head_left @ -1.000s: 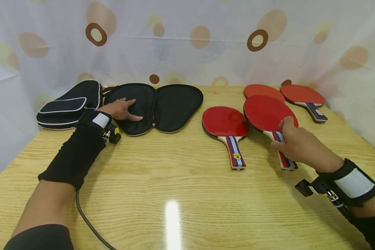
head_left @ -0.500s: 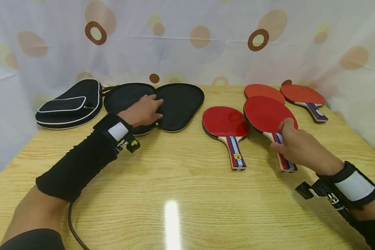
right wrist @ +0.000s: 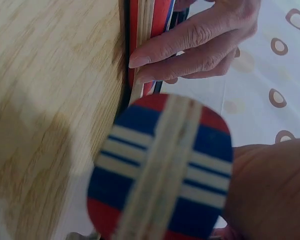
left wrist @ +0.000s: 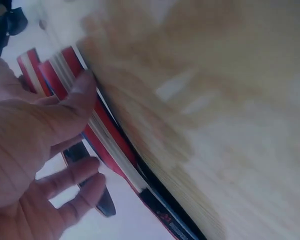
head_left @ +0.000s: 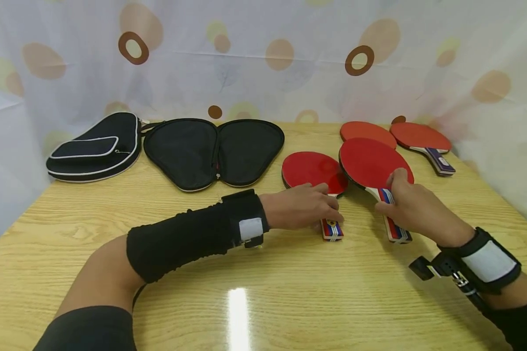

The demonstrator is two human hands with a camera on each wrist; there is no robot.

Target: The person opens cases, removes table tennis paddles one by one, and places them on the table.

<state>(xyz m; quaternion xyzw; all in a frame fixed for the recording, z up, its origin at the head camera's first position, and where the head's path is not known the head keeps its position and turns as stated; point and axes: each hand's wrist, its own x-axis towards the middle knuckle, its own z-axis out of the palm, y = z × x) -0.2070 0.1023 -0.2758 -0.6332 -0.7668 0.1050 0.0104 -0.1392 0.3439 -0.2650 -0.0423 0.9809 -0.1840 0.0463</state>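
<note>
My left hand (head_left: 296, 207) reaches over the handle of a red table tennis paddle (head_left: 309, 168) lying on the table. In the left wrist view, the thumb lies against one side of that striped handle (left wrist: 102, 135), with fingers on its far side. The right wrist view shows two fingertips (right wrist: 140, 61) at the handle's edge. To the right, my right hand (head_left: 415, 207) grips a second red table tennis paddle (head_left: 369, 163) by its handle, thumb on top. Its striped butt end (right wrist: 160, 170) fills the middle of the right wrist view.
Behind the right hand lie two more paddles: an orange-red one (head_left: 364, 129), partly hidden, and one with a purple handle (head_left: 439, 161). A black paddle case (head_left: 180, 151) lies unfolded at back left, beside a closed, white-trimmed case (head_left: 96, 146). A patterned curtain (head_left: 246, 58) hangs behind.
My left hand has left the unfolded black case and moved right to the left paddle's handle. The right hand keeps its grip on the other paddle, nearly still.
</note>
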